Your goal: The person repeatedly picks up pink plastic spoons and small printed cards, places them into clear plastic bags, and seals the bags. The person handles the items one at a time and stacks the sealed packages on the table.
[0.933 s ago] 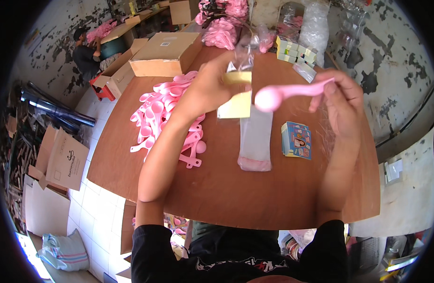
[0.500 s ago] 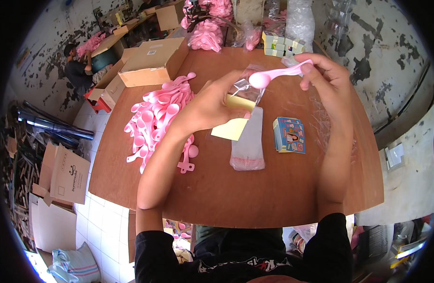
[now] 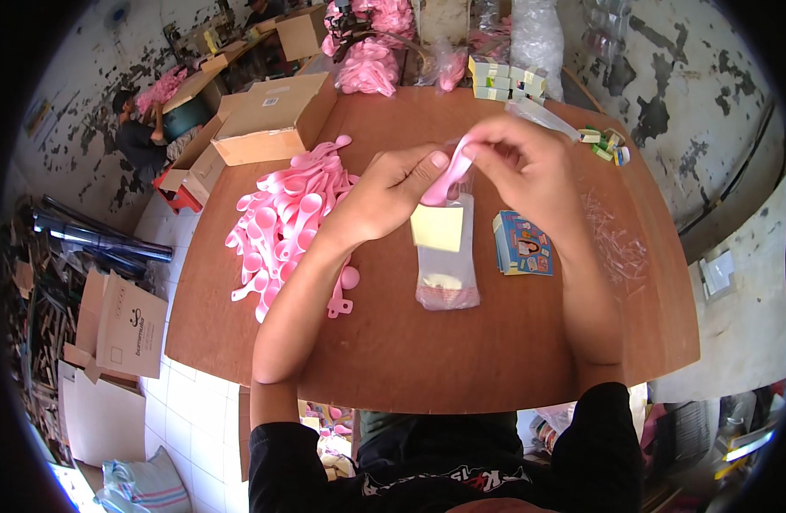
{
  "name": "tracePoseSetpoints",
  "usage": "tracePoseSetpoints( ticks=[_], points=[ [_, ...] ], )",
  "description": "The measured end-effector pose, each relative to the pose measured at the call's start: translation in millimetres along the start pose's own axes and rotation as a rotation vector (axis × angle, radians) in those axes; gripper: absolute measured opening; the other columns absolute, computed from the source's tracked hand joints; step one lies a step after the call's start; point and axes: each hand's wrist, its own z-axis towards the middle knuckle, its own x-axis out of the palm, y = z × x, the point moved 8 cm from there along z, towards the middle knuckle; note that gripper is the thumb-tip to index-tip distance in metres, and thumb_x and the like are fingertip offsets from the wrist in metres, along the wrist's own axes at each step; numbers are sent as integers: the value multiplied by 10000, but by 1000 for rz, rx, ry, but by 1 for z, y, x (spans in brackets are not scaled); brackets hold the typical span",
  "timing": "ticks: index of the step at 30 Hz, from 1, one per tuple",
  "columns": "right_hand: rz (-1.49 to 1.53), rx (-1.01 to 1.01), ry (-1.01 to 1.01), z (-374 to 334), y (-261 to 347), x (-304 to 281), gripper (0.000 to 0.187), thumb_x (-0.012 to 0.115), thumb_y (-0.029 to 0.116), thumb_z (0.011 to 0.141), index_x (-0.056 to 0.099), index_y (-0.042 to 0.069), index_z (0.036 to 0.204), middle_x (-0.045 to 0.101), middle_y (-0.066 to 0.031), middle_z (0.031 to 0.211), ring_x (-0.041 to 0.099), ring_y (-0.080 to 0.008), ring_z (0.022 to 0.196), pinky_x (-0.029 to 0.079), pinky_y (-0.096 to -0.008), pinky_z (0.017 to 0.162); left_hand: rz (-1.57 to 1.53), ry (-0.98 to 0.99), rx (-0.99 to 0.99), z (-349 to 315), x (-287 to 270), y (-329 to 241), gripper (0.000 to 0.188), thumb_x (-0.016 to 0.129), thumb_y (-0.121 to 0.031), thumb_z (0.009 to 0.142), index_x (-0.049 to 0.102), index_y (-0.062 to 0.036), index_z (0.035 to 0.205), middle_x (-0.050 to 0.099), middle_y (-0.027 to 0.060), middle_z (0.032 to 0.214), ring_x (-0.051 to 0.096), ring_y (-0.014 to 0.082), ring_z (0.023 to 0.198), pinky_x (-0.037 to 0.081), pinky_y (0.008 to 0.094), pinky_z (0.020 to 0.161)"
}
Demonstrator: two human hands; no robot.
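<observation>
- blue card stack point(image 3: 525, 244), lying on the table point(image 3: 495, 359): landmark for all places below.
- pink spoon point(image 3: 451, 178): held aloft, left of and beyond the blue card stack, between both hands; tilted, with upper end toward the right.
- right hand point(image 3: 525, 167): beyond the blue card stack; grip clamped on the spoon's upper end, between thumb and bent fingers.
- left hand point(image 3: 388, 190): left of and beyond the blue card stack; grip drawn together, apparently on the clear bag point(image 3: 465, 183); fingertips partly hidden.
- yellow card point(image 3: 438, 229): left of the blue card stack, below the spoon, overlapping the translucent bags in view.
- translucent bags point(image 3: 448, 274): flat on the table, just left of the blue card stack.
- pink spoon pile point(image 3: 282, 231): well left of the blue card stack.
- thin clear strips point(image 3: 615, 248): scattered right of the blue card stack.
- step in hand, as judged from the pose: spoon guided into the clear bag.
- for good execution: keep the bag's mouth spread with the left thumb; align the spoon with the bag's length; push gently from the upper end, without snagging thin film or creasing the yellow card.
</observation>
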Motion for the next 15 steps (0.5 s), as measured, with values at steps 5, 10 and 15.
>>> tracePoseSetpoints(
  ticks=[5, 10, 15],
  points=[
    [-296, -267, 14, -2, 19, 4, 83, 740, 183, 756, 727, 121, 810, 629, 38, 855, 608, -177, 795, 486, -328, 684, 122, 92, -91, -3, 7, -1, 348, 439, -259, 1041, 603, 26, 1153, 650, 35, 924, 566, 78, 852, 493, 260, 742],
    [-249, -209, 106, -6, 22, 9, 86, 728, 155, 755, 728, 92, 813, 614, 18, 835, 590, -195, 769, 485, -343, 670, 167, 183, -130, -6, 18, -4, 258, 515, -191, 1003, 606, 40, 1074, 641, 63, 795, 558, 77, 731, 491, 284, 654],
    [-273, -287, 175, -12, 28, 18, 83, 722, 126, 740, 706, 51, 770, 595, 7, 815, 569, -197, 706, 487, -353, 647, 324, 246, -164, -9, 20, -2, 230, 519, -171, 994, 603, 33, 1059, 654, 125, 796, 609, 166, 686, 494, 319, 638]
  ],
)
